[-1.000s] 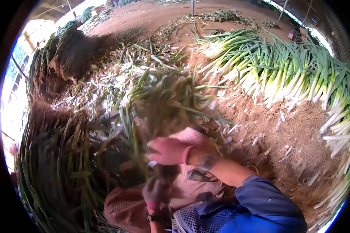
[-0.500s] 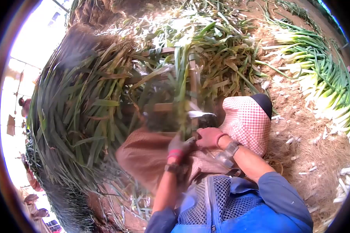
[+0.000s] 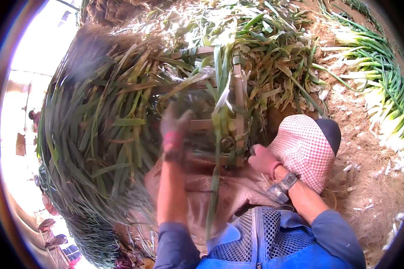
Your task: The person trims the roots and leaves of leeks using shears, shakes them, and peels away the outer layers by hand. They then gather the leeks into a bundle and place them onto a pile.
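Note:
My left hand (image 3: 175, 125), gloved and blurred, reaches over the wooden frame (image 3: 239, 96) beside the big pile of leafy stalks (image 3: 90, 121). Its fingers look spread and nothing shows in them. My right hand (image 3: 262, 160), in a pinkish glove, is closed near the frame's lower right corner; a small dark thing at its fingertips is too small to name. Between my hands a long green leaf (image 3: 214, 193) hangs over the frame's near edge and across the checked cloth (image 3: 233, 188) on my lap.
Cut leaves and peelings (image 3: 274, 49) lie heaped beyond the frame. At the right, green onions with white stems (image 3: 368, 76) lie in a row on the ground, beside root trimmings (image 3: 359, 188). Blurred people (image 3: 35, 117) show at the far left.
My left hand has left the stalks by my right hand and moved up and left, its fingers opening. The green leaves between my hands now hang loose. My right hand stays low, slightly farther right.

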`<state>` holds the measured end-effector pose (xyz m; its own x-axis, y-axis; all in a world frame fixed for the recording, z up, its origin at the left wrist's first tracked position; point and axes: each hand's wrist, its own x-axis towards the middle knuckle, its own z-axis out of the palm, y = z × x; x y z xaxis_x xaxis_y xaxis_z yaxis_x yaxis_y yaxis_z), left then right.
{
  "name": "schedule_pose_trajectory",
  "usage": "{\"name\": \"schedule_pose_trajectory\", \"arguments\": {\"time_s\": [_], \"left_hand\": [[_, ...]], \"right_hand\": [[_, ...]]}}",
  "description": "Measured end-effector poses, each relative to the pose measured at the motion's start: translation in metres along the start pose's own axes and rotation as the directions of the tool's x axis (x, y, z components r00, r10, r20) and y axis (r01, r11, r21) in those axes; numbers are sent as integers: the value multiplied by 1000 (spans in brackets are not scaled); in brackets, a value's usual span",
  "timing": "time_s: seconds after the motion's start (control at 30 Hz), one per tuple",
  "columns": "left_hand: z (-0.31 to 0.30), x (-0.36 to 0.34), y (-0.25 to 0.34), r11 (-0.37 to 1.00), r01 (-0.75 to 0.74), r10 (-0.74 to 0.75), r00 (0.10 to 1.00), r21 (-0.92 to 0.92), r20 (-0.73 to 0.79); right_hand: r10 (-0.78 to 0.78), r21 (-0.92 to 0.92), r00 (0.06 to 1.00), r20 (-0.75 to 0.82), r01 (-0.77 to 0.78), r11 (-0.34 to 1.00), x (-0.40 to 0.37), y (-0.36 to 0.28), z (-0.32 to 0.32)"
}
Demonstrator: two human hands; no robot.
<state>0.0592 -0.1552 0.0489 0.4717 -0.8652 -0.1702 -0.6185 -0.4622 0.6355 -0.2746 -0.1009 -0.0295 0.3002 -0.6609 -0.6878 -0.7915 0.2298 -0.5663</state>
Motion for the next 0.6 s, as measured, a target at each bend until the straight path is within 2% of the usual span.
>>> {"name": "schedule_pose_trajectory", "arguments": {"time_s": [0.03, 0.07, 0.1, 0.13, 0.17, 0.2, 0.23, 0.27, 0.33, 0.37, 0.4, 0.43, 0.47, 0.5, 0.53, 0.57, 0.6], "left_hand": [[9, 24, -25, 972, 5, 36, 985, 234, -168], [19, 49, -52, 892, 45, 114, 941, 449, -320], [22, 61, -53, 892, 36, 116, 945, 451, -306], [23, 72, -50, 951, 74, 9, 964, 301, -266], [24, 79, -42, 981, 125, -93, 974, 148, -208], [31, 82, -32, 981, 122, -91, 976, 152, -197], [44, 76, -11, 944, 202, -193, 979, -261, 59], [62, 71, 6, 725, 348, -176, 928, -594, 328], [148, 93, -21, 455, 488, -98, 859, -745, 503], [171, 74, -4, 742, 159, 11, 968, -651, 249], [189, 49, 19, 895, -183, 211, 977, -406, 25], [189, 23, 49, 964, -9, 52, 986, -266, 156], [187, 5, 75, 983, 154, -124, 958, -99, 257], [195, 4, 82, 983, 73, -106, 976, 170, 192], [190, 13, 82, 983, 67, -100, 975, 170, 199], [175, 32, 76, 974, -130, 67, 948, 186, 310], [158, 55, 70, 931, -318, 221, 882, 181, 415]], "right_hand": [[-6, 125, 999, -45, 11, 992, 8, 13, -1], [6, 131, 999, -46, 0, 991, 12, 21, -2], [27, 354, 993, -114, 15, 935, 14, 28, -3], [63, 556, 982, -180, 49, 830, 17, 32, -3], [119, 694, 984, -134, 7, 720, 11, 20, -12], [130, 698, 982, -133, 0, 716, 10, 18, -15], [132, 736, 980, -151, 22, 677, 11, 16, -17], [134, 769, 977, -169, 46, 637, 12, 15, -19], [137, 781, 977, -162, 42, 623, 11, 8, -28], [184, 805, 975, -121, -12, 593, 3, -3, -39], [229, 826, 970, -80, -64, 561, 0, -11, -47], [239, 832, 966, -96, -54, 553, 0, -11, -48], [245, 835, 965, -97, -55, 548, 3, -7, -44], [214, 831, 964, -155, 9, 557, 7, -1, -38], [183, 822, 960, -214, 75, 564, 9, 3, -36], [182, 839, 961, -210, 81, 538, 6, 1, -38], [184, 839, 961, -209, 80, 538, 8, 2, -38]]}}
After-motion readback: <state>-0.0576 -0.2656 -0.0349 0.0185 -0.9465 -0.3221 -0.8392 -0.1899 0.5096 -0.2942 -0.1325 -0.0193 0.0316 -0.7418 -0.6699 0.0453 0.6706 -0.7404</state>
